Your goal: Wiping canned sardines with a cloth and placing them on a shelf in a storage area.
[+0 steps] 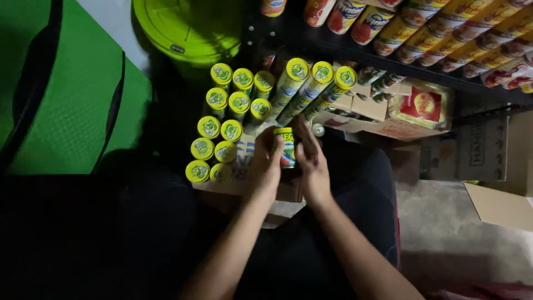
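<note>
1 can [287, 147] is gripped upright between the closed left hand [266, 164] and flat right hand [312, 161], level with the cans [222, 139] packed in the box [244, 186].

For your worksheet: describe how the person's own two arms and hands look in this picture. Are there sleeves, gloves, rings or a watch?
Both forearms are bare from the bottom edge of the picture up to the wrists, with no sleeves showing. The left hand and the right hand wear no gloves. No watch, bracelet or ring can be seen, though the light is dim.
</note>
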